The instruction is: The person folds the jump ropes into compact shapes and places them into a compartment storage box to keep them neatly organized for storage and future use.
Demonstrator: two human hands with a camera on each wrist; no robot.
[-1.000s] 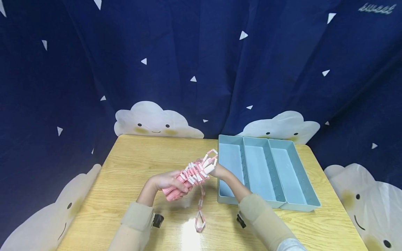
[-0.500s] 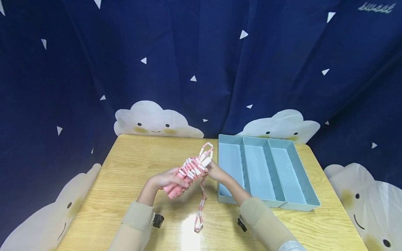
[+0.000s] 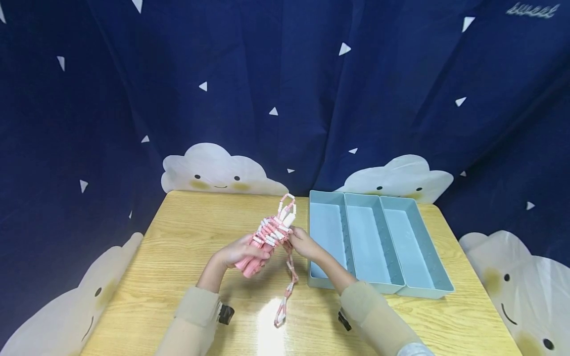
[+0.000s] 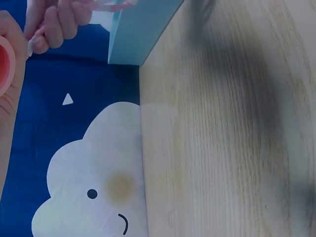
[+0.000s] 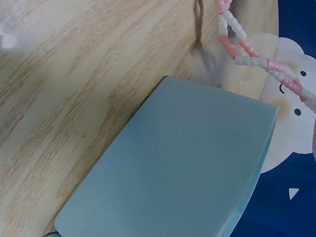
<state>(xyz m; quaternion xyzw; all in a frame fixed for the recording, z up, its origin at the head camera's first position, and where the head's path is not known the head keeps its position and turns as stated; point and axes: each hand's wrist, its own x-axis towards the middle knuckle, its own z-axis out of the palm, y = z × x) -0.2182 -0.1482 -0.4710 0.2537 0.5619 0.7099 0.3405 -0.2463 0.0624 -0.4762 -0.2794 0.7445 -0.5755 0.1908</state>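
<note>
A beaded jump rope [image 3: 271,231] in pink and white is wound round its handles in the head view. My left hand [image 3: 240,251] grips the pink handles [image 3: 251,267] at the lower left of the bundle. At the bundle's right side, my right hand [image 3: 305,244] pinches the beaded cord, and its curled fingers [image 4: 59,22] show in the left wrist view. One loop of beads sticks up past the white handle end [image 3: 289,219]. A twisted length of cord [image 5: 252,60] hangs below the right hand, seen in both the head and right wrist views.
Three pale blue trays [image 3: 310,237] stand side by side on the right of the wooden table [image 3: 191,222], close to my right forearm. Behind the table hangs a dark blue curtain [image 3: 249,99] with clouds and white triangles.
The wound bundle has tilted more upright and shifted slightly left, its top loop rising. My right hand has come out from behind the bundle to its right side, and the hanging cord has swung a little.
</note>
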